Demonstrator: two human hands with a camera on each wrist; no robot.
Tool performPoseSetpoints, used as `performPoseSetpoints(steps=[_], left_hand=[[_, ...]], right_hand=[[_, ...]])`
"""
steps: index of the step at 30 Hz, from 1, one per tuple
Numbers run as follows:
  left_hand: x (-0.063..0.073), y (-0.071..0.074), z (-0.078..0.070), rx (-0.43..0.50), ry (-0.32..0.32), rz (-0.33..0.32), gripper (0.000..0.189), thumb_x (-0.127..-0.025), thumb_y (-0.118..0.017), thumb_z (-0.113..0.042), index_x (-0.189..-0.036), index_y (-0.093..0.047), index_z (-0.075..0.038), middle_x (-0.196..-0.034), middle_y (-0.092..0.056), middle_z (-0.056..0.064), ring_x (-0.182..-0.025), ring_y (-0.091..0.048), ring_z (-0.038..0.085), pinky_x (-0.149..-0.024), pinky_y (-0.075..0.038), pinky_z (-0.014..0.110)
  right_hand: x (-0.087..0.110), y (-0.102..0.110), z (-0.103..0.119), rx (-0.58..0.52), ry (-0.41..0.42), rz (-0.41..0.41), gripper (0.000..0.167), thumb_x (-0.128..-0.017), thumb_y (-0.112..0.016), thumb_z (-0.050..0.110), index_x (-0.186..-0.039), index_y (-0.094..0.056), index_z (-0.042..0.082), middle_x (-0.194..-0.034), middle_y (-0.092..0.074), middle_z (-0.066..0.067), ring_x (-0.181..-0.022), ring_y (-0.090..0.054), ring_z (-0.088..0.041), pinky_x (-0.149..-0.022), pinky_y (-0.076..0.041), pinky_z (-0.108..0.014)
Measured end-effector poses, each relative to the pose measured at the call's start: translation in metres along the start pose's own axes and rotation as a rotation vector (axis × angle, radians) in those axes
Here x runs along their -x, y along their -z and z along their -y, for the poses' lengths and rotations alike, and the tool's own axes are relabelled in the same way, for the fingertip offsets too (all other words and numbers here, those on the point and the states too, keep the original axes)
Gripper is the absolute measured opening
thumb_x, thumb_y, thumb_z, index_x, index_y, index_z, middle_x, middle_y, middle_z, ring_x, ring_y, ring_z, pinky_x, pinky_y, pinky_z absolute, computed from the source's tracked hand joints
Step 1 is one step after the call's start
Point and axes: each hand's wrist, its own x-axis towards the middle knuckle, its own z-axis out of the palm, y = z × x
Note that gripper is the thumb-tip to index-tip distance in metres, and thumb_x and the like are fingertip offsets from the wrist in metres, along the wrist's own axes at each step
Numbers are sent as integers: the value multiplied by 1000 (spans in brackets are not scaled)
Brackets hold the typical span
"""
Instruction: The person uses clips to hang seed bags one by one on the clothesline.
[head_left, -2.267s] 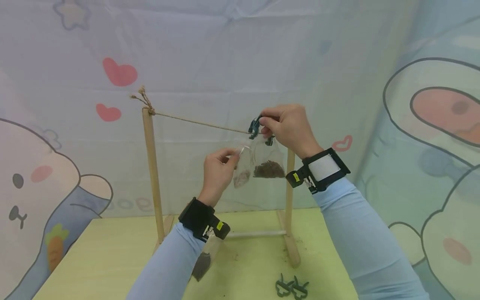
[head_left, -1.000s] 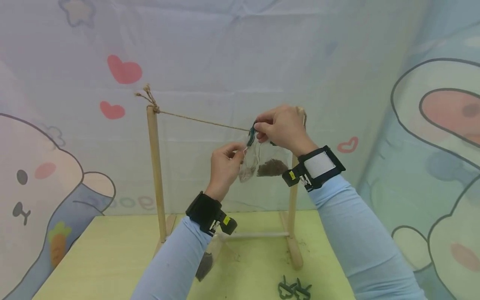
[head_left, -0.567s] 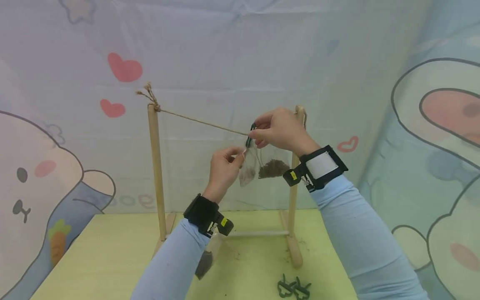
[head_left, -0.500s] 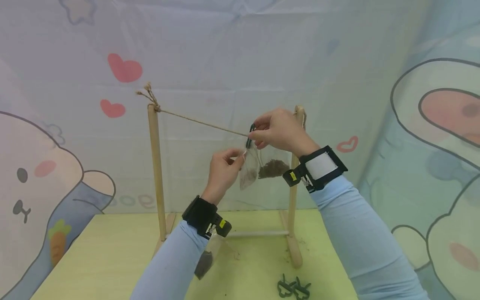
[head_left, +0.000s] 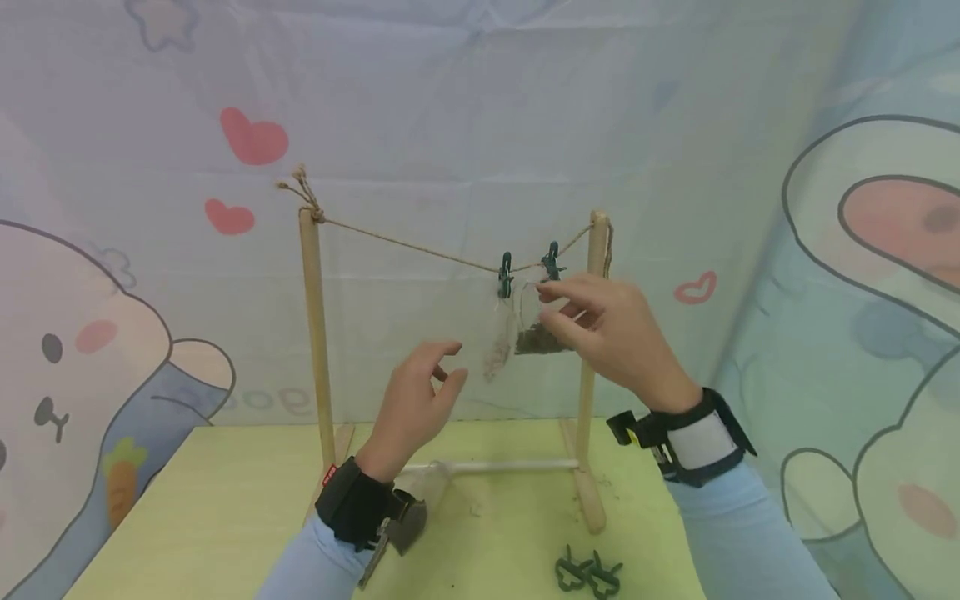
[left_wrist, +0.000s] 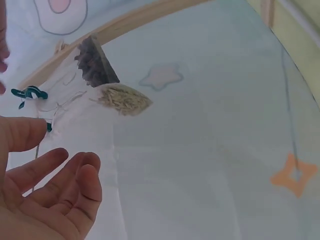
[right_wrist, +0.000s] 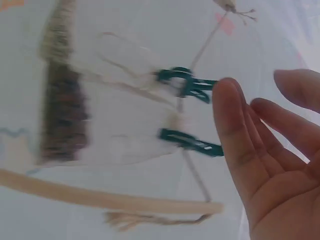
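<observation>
A twine line (head_left: 412, 246) runs between two wooden posts. From it hangs a small sheer string-tied bag (head_left: 497, 354) of pale, straw-like bits, clipped by a dark green clothes peg (head_left: 506, 279). Just right of it, a second peg (head_left: 552, 262) clips a similar bag (head_left: 537, 340) with dark brown contents. My left hand (head_left: 412, 404) is below and left of the bags, empty, fingers loosely bent and thumb apart. My right hand (head_left: 618, 333) holds nothing, its fingertips overlapping the dark bag in the head view. The right wrist view shows both pegs (right_wrist: 182, 82) just beyond its fingers.
Two more green pegs (head_left: 588, 575) lie near the table's front. Another sheer bag with dark contents (head_left: 408, 527) lies by my left wrist. The frame's left post (head_left: 311, 333), right post (head_left: 597, 242) and white lower bar (head_left: 517, 466) stand on the yellow table (head_left: 247, 500).
Both hands have let go: the right off the left peg and moved right and down, the left off the pale bag and moved down and left. The pale bag now hangs from its peg.
</observation>
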Motion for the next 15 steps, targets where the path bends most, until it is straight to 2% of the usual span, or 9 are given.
performPoseSetpoints(steps=[4,7,10,15], left_hand=[[23,-3,4,-120,-58,-39,38,-102,-67,-12,-137,-62,1,-130,-64,19,-99,-65,31,-82,-55,45],[41,-8,8,-199,-92,-64,39,-101,-68,-11,-137,-61,3,-131,-63,21,-112,-64,35,-90,-56,48],[57,-15,12,-266,-109,-75,42,-99,-71,-11,-137,-60,4,-132,-62,21,-119,-61,37,-91,-56,47],[81,-26,14,-318,-79,-45,45,-99,-72,-13,-139,-58,2,-135,-60,20,-119,-60,34,-89,-56,39]], right_hand=[[42,-19,-16,3,22,-131,28,-91,-75,-2,-119,-75,-1,-106,-76,-14,-79,-72,-21,-67,-58,-20],[71,-35,-26,-15,0,-182,29,-88,-75,-5,-117,-76,-2,-105,-75,-13,-78,-72,-20,-69,-54,-12],[97,-52,-33,-48,-15,-220,30,-86,-76,-8,-116,-76,-2,-105,-75,-13,-77,-72,-19,-68,-55,-12],[131,-77,-38,-73,-80,-241,32,-85,-76,-9,-116,-76,1,-107,-75,-10,-77,-72,-17,-66,-56,-15]])
